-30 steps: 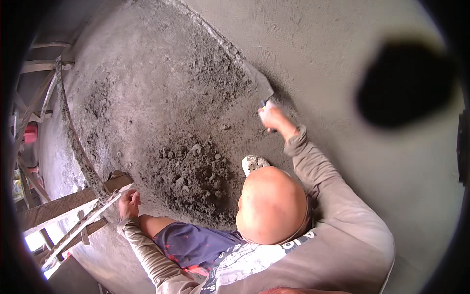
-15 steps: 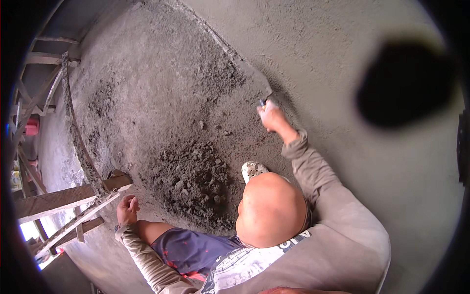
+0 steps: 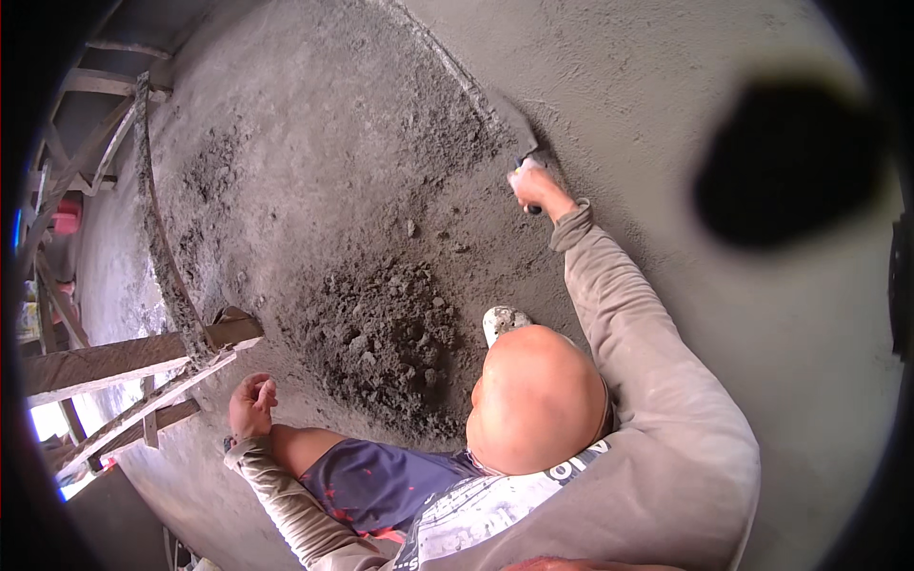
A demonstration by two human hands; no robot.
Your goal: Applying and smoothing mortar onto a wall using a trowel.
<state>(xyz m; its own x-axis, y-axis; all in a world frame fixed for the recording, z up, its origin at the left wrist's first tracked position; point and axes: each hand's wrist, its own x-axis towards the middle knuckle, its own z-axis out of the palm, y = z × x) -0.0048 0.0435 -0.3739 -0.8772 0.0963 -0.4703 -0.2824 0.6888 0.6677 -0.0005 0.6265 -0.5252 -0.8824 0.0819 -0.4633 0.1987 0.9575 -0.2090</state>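
My right hand (image 3: pixel 539 187) reaches forward and grips the handle of a trowel (image 3: pixel 515 126). Its blade lies along the seam where the rough, mortar-strewn floor (image 3: pixel 314 124) meets the smoother grey plastered wall (image 3: pixel 647 124). My left hand (image 3: pixel 251 404) rests by my left knee, holding nothing, its fingers loosely bent and a little apart. Between my knees and the trowel a heap of crumbly grey mortar (image 3: pixel 386 333) sits on the floor. More loose mortar (image 3: pixel 452 138) lies along the seam next to the blade.
On the left stand a wooden beam (image 3: pixel 143 362) and slanting wooden struts (image 3: pixel 143 419), with a curved, mortar-caked strip (image 3: pixel 162 238) leaning there. A pink object (image 3: pixel 67 217) shows behind them. My foot in a white clog (image 3: pixel 505 324) stands beside the heap. A dark blot covers part of the right side.
My right hand has moved the trowel slightly forward and to the right along the seam. My left hand has stayed by the knee. The view has shifted a little.
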